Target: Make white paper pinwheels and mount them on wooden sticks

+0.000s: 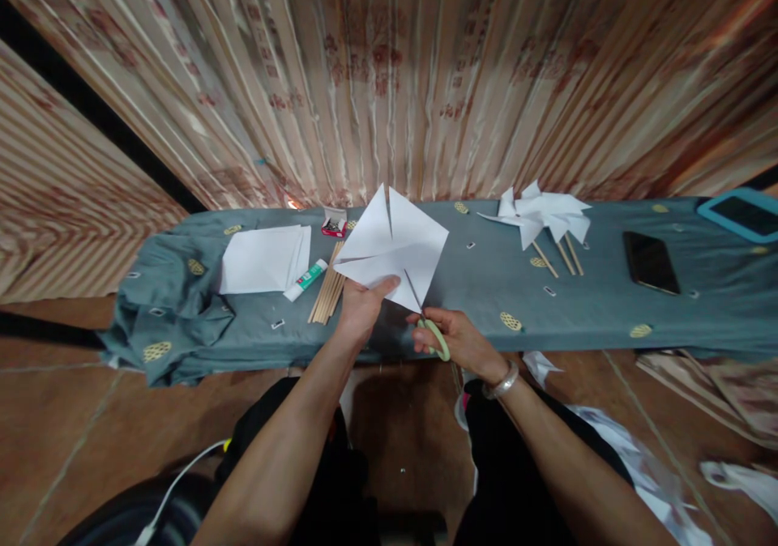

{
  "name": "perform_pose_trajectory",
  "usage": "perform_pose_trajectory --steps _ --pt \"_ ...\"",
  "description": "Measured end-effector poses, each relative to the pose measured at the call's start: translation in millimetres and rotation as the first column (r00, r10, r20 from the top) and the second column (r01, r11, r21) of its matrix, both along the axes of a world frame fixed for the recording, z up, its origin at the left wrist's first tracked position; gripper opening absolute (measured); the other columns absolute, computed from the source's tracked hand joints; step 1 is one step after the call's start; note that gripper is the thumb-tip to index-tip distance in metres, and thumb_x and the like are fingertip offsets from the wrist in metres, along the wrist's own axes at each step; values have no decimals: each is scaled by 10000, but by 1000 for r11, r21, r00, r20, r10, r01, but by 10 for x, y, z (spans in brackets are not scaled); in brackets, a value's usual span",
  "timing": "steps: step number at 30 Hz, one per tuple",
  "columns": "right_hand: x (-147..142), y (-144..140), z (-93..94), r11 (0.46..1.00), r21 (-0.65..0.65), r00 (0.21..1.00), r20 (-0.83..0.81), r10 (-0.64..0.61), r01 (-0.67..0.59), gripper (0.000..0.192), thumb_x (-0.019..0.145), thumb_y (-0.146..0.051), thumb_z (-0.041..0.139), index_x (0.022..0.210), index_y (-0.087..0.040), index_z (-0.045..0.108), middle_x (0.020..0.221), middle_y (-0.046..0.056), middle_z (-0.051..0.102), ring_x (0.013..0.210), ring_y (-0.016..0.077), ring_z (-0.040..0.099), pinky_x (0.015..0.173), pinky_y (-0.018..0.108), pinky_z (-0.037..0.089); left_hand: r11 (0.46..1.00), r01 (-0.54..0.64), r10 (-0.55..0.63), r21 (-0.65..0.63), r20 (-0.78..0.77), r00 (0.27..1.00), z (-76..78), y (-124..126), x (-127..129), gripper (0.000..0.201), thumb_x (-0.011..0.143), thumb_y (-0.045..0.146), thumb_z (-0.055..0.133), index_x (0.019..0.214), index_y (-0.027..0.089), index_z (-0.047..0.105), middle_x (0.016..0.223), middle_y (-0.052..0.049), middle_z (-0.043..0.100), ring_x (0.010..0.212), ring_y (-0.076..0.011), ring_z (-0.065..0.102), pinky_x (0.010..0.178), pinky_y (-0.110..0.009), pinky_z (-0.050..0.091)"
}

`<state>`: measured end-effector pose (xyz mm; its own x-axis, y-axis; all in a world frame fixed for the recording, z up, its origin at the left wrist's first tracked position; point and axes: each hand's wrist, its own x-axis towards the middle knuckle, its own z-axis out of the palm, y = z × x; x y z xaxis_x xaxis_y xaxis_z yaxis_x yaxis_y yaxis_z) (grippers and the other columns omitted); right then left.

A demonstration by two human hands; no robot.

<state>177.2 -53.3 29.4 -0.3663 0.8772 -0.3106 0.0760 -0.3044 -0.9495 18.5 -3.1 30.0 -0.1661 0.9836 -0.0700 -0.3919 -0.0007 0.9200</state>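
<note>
Paper (pixel 425 234), slit at its far and left corners, was held above the table (pixel 498 287), pinched under the thumb of the left hand (pixel 363 301), its other fingers mostly hidden, seemingly to steady it; the fingers of the right hand (pixel 453 335) curled round the scissors (pixel 436 339) at the near corner. Left, the glue stick (pixel 305 279) bore a label too small to read.

The right hand (pixel 460 339) holds scissors (pixel 442 347) seemingly biting into paper (pixel 419 242).

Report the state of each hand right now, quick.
Left hand: closed, holding the partly cut white paper by its near edge.
Right hand: closed, holding the green-handled scissors.
</note>
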Motion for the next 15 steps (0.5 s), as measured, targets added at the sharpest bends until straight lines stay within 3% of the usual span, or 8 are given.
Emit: perform_pose_trajectory --steps 15 --pt "20 -2 -43 998 60 999 40 6 -9 571 609 -676 745 812 -152 641 626 -3 644 543 93 557 531 229 452 999 40 -40 -9 -21 999 54 -64 13 379 477 219 841 821 154 693 862 -43 725 776 -191 647 819 -342 485"
